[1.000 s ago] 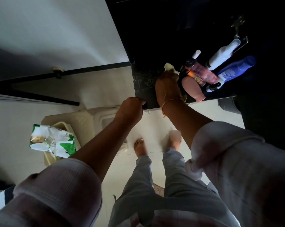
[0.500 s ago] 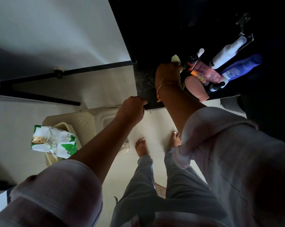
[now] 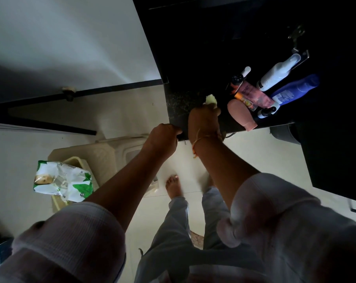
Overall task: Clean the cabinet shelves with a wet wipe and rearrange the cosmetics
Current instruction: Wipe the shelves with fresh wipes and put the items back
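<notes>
Right hand (image 3: 204, 123) clutched the wet wipe (image 3: 210, 99) against the shelf (image 3: 179, 107), left hand (image 3: 162, 137) gripped its edge, and firm overlapping strokes, clear of the cosmetics (image 3: 254, 94) upper right, looked the way.

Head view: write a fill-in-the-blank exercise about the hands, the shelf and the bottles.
The right hand holds a pale ____ against the dark shelf. The left hand grips the shelf's front ____. Just right of the white bottle lies the ____.
Missing: wipe; edge; blue bottle.
</notes>
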The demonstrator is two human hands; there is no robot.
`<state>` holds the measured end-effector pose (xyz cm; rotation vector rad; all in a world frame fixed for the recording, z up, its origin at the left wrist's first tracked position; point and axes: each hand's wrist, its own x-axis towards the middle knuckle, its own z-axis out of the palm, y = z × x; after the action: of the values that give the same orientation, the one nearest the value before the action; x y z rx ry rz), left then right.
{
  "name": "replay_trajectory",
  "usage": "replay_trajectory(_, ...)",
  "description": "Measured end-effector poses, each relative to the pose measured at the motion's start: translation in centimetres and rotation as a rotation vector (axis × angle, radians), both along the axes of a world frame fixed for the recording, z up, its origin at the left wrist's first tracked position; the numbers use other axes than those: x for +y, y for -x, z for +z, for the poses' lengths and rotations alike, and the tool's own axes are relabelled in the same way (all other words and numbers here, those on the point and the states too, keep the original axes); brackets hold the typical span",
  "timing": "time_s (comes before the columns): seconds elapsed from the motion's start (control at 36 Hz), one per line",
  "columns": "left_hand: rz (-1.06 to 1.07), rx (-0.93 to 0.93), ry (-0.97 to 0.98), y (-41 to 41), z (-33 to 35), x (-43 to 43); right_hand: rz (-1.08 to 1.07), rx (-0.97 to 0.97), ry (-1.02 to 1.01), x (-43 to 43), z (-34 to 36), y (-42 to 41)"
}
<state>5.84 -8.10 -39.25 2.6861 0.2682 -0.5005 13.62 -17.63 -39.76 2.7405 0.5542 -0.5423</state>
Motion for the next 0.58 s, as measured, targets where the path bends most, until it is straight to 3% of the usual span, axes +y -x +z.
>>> replay_trajectory(0.11, 0.022, 0.009, 0.017, 0.0, -0.1, 0.2, 0.166, -0.008, -0.024, 0.2, 0.0, 1.9)
replay_trajectory(0.28, 0.033, 0.01, 0.018, 0.2, -0.3, 0.5, 0.359, -0.035, -0.242, -1.0, -2.3, 1.9)
replay_trajectory(0.36, 0.026, -0.021, 0.031, 0.5, -0.3, 0.8, 0.232, -0.047, -0.217, -1.9, -1.8, -0.3)
replay_trajectory(0.42, 0.036, -0.026, 0.049, 0.7, -0.3, 0.9, 0.098, -0.022, -0.351, -1.9, -1.0, -2.2)
replay_trajectory(0.47, 0.048, -0.033, 0.08, 0.9, -0.3, 1.1, 0.094, -0.054, -0.267, -1.6, -0.4, -3.8)
replay_trajectory(0.58, 0.088, -0.04, 0.124, 1.3, -0.2, 1.0, 0.141, -0.025, -0.349, 0.3, -0.8, -5.7)
